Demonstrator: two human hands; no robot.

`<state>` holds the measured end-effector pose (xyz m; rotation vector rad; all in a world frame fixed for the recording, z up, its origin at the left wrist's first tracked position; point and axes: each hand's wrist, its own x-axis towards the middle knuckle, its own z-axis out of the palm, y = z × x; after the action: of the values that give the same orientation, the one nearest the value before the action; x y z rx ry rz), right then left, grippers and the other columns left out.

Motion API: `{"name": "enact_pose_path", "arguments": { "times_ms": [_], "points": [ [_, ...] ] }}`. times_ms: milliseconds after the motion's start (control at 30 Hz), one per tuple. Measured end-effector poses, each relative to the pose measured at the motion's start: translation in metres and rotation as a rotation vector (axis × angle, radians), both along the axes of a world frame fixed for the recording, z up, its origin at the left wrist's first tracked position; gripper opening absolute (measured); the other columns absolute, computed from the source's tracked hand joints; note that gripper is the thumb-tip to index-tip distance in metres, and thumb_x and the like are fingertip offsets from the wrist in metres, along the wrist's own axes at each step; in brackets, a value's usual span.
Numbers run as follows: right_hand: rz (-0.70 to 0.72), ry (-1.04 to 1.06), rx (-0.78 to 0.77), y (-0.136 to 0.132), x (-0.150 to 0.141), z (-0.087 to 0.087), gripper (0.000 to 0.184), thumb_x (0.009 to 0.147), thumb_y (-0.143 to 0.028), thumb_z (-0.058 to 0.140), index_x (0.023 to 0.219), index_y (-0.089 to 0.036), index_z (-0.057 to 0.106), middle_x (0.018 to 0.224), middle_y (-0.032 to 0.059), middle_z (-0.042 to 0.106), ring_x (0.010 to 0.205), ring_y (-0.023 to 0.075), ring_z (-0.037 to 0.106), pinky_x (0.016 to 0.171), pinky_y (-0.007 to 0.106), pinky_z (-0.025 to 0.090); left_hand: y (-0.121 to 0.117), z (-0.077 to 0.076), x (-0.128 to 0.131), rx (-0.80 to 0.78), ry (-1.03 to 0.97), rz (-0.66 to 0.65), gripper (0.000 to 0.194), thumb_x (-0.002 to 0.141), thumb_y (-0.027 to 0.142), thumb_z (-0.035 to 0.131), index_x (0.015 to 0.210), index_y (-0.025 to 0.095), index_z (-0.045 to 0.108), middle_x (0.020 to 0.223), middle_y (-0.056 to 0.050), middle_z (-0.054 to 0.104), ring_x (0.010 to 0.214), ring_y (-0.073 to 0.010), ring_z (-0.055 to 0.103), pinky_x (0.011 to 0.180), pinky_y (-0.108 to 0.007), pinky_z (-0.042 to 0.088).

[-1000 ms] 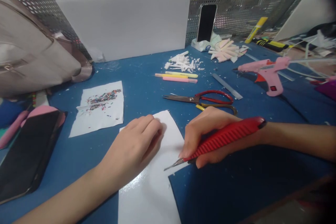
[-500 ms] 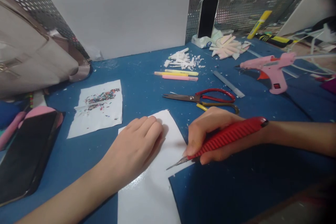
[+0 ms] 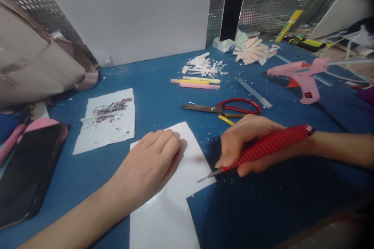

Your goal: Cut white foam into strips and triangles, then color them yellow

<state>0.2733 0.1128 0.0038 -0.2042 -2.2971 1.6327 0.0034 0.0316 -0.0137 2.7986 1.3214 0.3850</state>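
Observation:
My left hand (image 3: 149, 163) rests on a glossy white sheet (image 3: 172, 210) on the blue table, its fingers curled and pressing the sheet down. My right hand (image 3: 248, 144) is wrapped round a red utility knife (image 3: 269, 146). The knife's blade tip (image 3: 204, 177) touches the sheet's right edge. A notch is cut out of the sheet below the blade.
Red-handled scissors (image 3: 228, 109) lie just beyond my right hand. A pink glue gun (image 3: 298, 76), glue stick (image 3: 253, 92), pastel sticks (image 3: 198, 83), white foam scraps (image 3: 203, 68), a paper with coloured bits (image 3: 108, 118), a dark phone (image 3: 23, 171) and a beige bag (image 3: 37, 66) surround the sheet.
My right hand has drawn the knife to the right, so the blade has gone from inside the sheet to its right edge. My left hand has stayed in place.

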Motion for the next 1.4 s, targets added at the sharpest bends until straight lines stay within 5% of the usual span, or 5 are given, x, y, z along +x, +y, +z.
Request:
{"name": "enact_pose_path", "arguments": {
  "times_ms": [367, 1167, 1267, 1400],
  "points": [
    [-0.05, 0.068, 0.006, -0.005, 0.01, -0.002, 0.031, 0.069, 0.0, 0.078, 0.096, -0.012, 0.068, 0.095, 0.0079, 0.075, 0.088, 0.0189, 0.072, 0.076, 0.028, 0.059, 0.0, 0.001, 0.001, 0.025, -0.006, 0.0, 0.012, 0.099, 0.022, 0.04, 0.087, 0.02, 0.038, 0.082, 0.0, 0.048, 0.07, -0.0154, 0.041, 0.063, -0.032, 0.035],
    [-0.121, 0.072, 0.093, -0.003, 0.034, -0.014, 0.027, 0.074, -0.017, 0.08, 0.099, -0.015, 0.07, 0.094, 0.0092, 0.075, 0.086, 0.0194, 0.073, 0.073, 0.025, 0.058, -0.001, 0.001, 0.0, -0.031, -0.044, 0.009, 0.011, 0.1, 0.021, 0.036, 0.089, 0.02, 0.039, 0.083, 0.0, 0.047, 0.073, -0.0149, 0.04, 0.066, -0.033, 0.035],
    [-0.246, 0.01, 0.201, -0.009, 0.038, -0.005, 0.02, 0.075, -0.019, 0.078, 0.095, -0.017, 0.072, 0.086, 0.006, 0.075, 0.076, 0.0168, 0.072, 0.066, 0.023, 0.056, -0.001, 0.002, -0.001, -0.045, -0.051, 0.012, 0.015, 0.101, 0.021, 0.033, 0.088, 0.02, 0.04, 0.082, 0.0, 0.048, 0.072, -0.0147, 0.041, 0.066, -0.033, 0.035],
    [-0.632, -0.022, 0.354, -0.04, 0.03, 0.021, 0.011, 0.085, -0.03, 0.068, 0.089, -0.021, 0.072, 0.082, 0.0033, 0.071, 0.072, 0.0145, 0.068, 0.063, 0.021, 0.051, -0.001, 0.003, -0.002, -0.063, -0.065, 0.012, 0.016, 0.101, 0.021, 0.032, 0.089, 0.019, 0.042, 0.084, 0.0, 0.048, 0.073, -0.0147, 0.041, 0.066, -0.033, 0.035]
  ]
}}
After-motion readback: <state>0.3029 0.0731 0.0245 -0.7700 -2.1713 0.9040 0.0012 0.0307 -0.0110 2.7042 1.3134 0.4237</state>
